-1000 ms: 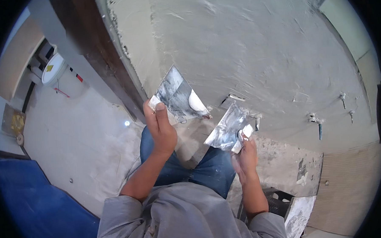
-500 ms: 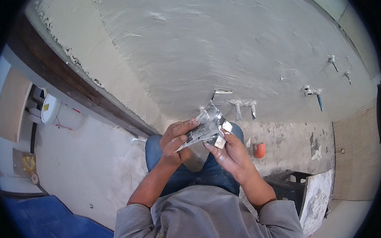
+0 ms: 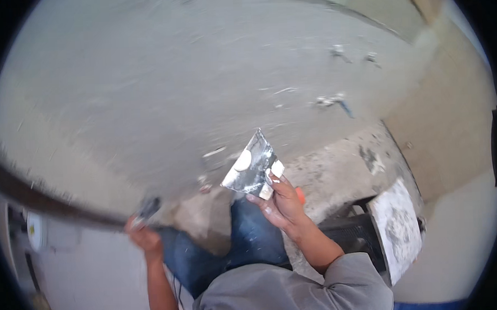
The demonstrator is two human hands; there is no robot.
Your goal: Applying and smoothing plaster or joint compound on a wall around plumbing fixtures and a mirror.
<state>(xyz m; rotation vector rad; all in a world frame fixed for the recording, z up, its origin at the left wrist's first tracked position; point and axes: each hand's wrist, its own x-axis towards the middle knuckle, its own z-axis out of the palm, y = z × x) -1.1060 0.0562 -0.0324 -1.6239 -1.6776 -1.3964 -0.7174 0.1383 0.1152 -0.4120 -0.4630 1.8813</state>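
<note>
My right hand (image 3: 281, 203) grips a putty knife (image 3: 254, 168) by its white-smeared base. Its broad metal blade fans out toward the wall, with a round dab of white putty near one edge. Lower left, my left hand (image 3: 144, 237) is closed on a dark, flat tool (image 3: 149, 207), smeared by motion, so its exact kind cannot be told. That hand is near the foot of the grey plastered wall (image 3: 146, 93), well apart from the putty knife.
Pipe stubs, one with a blue end (image 3: 346, 109), stick out of the wall. A black crate (image 3: 352, 239) and a white-smeared board (image 3: 397, 229) stand at my right. An orange object (image 3: 300, 195) shows behind my right hand. A white bucket (image 3: 36, 230) stands far left.
My hands have parted: the left has swung down and left with the dark tool, while the right keeps the putty knife. The view has turned toward the right.
</note>
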